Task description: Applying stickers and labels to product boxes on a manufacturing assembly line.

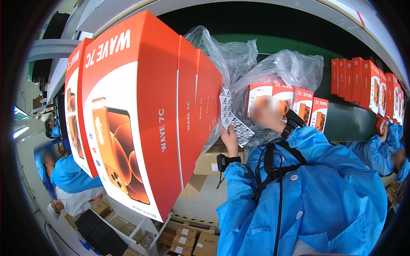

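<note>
My left hand (229, 140) is closed on the lower part of a sticker sheet (226, 106). The sheet is long, bent and white, printed with small black triangle marks. To its right, my right hand (268, 114) lies over the front of several red-and-white phone boxes (303, 104) standing in a row. That hand is smeared, so its fingers do not show. Crumpled clear plastic (286, 68) lies behind and around these boxes. At the left, close to the camera, rises a big stack of red phone boxes (160, 106) with orange phones pictured on them.
More red boxes (367, 83) stand in rows on the dark green work surface (348, 123) at the right. A co-worker's hand (384, 132) touches a box there. Other people in blue (72, 175) sit at the left. Brown cartons (185, 241) stand below.
</note>
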The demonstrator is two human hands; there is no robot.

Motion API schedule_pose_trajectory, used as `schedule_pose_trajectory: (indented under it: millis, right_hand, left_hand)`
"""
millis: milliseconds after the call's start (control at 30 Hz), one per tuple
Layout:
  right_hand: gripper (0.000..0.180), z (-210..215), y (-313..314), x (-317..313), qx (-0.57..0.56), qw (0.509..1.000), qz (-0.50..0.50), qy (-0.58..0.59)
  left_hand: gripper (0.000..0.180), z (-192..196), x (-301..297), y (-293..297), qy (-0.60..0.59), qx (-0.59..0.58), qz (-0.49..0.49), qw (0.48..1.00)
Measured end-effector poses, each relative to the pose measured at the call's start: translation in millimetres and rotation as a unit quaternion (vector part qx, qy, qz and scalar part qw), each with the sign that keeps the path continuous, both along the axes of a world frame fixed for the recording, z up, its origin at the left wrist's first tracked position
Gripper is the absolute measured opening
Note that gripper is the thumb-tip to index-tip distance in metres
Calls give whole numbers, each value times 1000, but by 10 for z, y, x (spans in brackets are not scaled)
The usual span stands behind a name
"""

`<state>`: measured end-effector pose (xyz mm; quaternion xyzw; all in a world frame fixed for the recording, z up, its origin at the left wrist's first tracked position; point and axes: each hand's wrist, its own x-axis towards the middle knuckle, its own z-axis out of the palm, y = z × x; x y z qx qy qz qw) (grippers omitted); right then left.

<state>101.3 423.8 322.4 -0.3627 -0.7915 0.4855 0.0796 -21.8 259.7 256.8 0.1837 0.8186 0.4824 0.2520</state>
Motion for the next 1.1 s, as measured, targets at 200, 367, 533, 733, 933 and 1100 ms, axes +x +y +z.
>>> schedule_pose_trajectory:
  millis: [200, 367, 533, 733, 933, 1100]
  right_hand:
    - [18, -41, -43, 17, 113, 993, -15, 39]
    - [25, 208, 71, 356, 40, 997, -49, 49]
    - [35, 151, 38, 998, 77, 983, -164, 15]
    - [58, 86, -244, 1295, 44, 967, -251, 3]
    - [64, 179, -152, 1147, 30, 961, -274, -23]
    - [59, 66, 86, 925, -310, 897, -291, 121]
  left_hand:
    - [25, 63, -11, -8, -5, -1, -7, 1000]
    - [24, 383, -19, -12, -67, 52, -28, 996]
    - [24, 614, -98, -77, -219, 96, -118, 964]
    - [40, 642, 81, 455, -221, 64, -188, 955]
    - [46, -60, -31, 665, -93, 32, -224, 970]
    - [44, 32, -264, 809, -232, 56, -202, 950]
